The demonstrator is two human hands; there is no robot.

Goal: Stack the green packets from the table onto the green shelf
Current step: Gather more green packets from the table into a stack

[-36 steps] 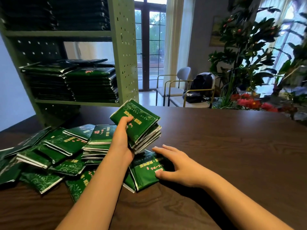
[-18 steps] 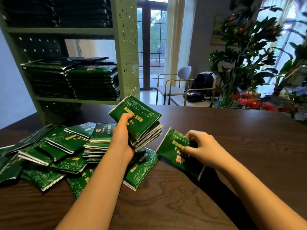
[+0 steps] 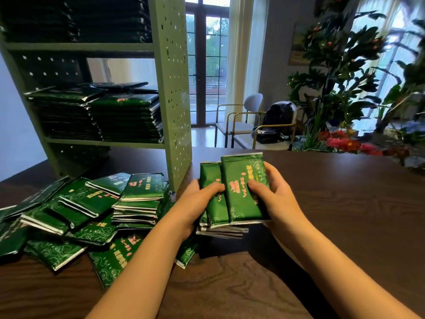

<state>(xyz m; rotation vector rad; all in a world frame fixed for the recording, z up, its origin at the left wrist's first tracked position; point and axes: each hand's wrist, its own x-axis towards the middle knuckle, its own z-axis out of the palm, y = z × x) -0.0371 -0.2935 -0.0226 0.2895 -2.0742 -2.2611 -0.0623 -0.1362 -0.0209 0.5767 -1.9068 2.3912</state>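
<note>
Centre frame, over the surface (image 3: 333, 226), your left grip (image 3: 197, 200) and right grip (image 3: 274, 194) both curl round the packet bundle (image 3: 243, 180). Probably light but slick and floppy, so squeeze its long edges.

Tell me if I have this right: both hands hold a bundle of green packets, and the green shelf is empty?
Not quite. The shelf is not empty: the head view shows stacks of packets on it. The rest holds: the left hand and right hand hold a bundle of green packets.
</note>
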